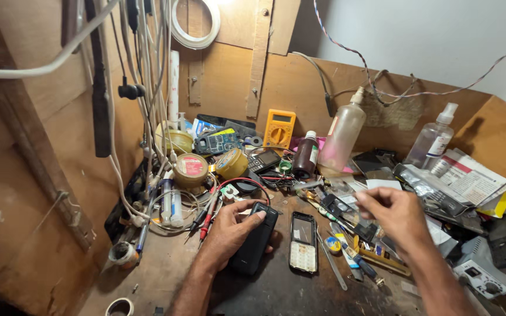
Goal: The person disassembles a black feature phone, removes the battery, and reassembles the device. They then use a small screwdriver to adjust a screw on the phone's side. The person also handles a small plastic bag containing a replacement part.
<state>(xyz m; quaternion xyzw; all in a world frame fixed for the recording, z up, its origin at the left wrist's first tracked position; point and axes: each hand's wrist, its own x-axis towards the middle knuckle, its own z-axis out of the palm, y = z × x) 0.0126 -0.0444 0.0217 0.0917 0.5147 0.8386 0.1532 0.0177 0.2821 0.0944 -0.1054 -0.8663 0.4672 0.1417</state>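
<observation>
My left hand rests on the workbench and grips a black mobile phone body lying face down, thumb across its top. To its right lies a separate phone front cover with a light keypad and an empty screen window. My right hand hovers above the cluttered right side, fingertips pinched together; whether they hold something small is too fine to tell. Below that hand lie tweezers and several small tools.
A yellow multimeter leans on the back wall. Two plastic bottles and a dark bottle stand behind. Tape rolls, red and black probe leads, hanging cables, papers and a grey device crowd the bench.
</observation>
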